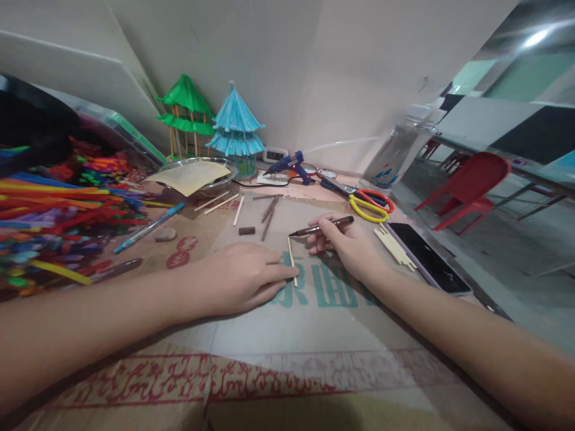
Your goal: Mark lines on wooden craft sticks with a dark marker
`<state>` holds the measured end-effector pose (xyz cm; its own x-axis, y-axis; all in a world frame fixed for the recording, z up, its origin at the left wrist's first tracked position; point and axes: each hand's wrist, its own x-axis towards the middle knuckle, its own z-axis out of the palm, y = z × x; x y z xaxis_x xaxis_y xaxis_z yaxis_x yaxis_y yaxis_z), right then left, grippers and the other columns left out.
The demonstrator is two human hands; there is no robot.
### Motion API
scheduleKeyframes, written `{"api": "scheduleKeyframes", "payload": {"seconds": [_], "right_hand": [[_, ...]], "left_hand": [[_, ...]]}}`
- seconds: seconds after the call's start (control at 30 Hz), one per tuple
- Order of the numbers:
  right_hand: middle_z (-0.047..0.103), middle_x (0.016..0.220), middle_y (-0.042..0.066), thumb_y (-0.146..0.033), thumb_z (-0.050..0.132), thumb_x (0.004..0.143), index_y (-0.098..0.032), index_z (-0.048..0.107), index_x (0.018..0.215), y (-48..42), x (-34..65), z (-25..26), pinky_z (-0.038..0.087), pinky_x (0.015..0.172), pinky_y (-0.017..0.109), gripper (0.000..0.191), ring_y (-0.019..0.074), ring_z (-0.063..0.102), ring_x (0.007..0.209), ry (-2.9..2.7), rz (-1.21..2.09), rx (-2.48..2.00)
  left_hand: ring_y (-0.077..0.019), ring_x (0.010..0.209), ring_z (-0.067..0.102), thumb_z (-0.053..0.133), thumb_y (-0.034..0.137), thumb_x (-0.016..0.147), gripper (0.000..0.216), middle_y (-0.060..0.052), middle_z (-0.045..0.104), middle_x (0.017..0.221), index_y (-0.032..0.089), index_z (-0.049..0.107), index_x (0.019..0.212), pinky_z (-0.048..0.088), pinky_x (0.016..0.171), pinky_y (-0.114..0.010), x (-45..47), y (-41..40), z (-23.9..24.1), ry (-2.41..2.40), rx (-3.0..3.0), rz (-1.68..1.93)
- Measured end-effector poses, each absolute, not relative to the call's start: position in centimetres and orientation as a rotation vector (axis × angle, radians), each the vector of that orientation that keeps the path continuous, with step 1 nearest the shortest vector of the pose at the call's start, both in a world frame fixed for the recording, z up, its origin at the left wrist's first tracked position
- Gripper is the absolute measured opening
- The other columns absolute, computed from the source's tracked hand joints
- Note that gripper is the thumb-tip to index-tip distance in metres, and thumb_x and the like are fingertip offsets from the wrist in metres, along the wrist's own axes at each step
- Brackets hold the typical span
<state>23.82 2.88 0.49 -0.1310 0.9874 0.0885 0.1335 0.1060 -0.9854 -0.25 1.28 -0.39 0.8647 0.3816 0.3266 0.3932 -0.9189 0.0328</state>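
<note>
Marker (311, 229) pinched in my right hand (336, 239), I'd stroke lightly along the pale stick (291, 254), which my left hand (242, 272), loosely spread and gripping nothing, pins under its index fingertip.

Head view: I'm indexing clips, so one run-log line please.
left hand: finger on pale stick | right hand: holds brown marker, tip near stick's far end | dark sticks: lying beyond
</note>
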Motion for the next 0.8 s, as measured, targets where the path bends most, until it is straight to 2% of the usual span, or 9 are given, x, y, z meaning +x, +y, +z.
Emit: {"api": "scheduleKeyframes", "payload": {"seconds": [0.67,0.8], "right_hand": [[0.068,0.068,0.0,-0.044,0.06,0.092,-0.016,0.063,0.09,3.04,23.97,0.35,0.055,0.062,0.025,0.028,0.0123,0.067,0.059,-1.454,1.184,-1.155],[0.068,0.063,0.001,-0.041,0.058,0.093,-0.016,0.063,0.087,3.05,24.06,0.24,0.05,0.058,0.023,0.026,0.012,0.064,0.057,-1.498,1.178,-1.164]], "left_hand": [[-0.019,0.076,0.063,0.045,0.03,0.101,0.03,-0.003,0.067,0.083,0.026,0.066,0.123,0.044,0.069,-0.031,-0.22,1.27,-0.59,-0.611,-2.994,-0.531],[-0.0191,0.075,0.063,0.045,0.03,0.102,0.03,-0.003,0.067,0.082,0.025,0.066,0.123,0.044,0.069,-0.031,-0.21,1.33,-0.62,-0.599,-2.993,-0.538]]}}
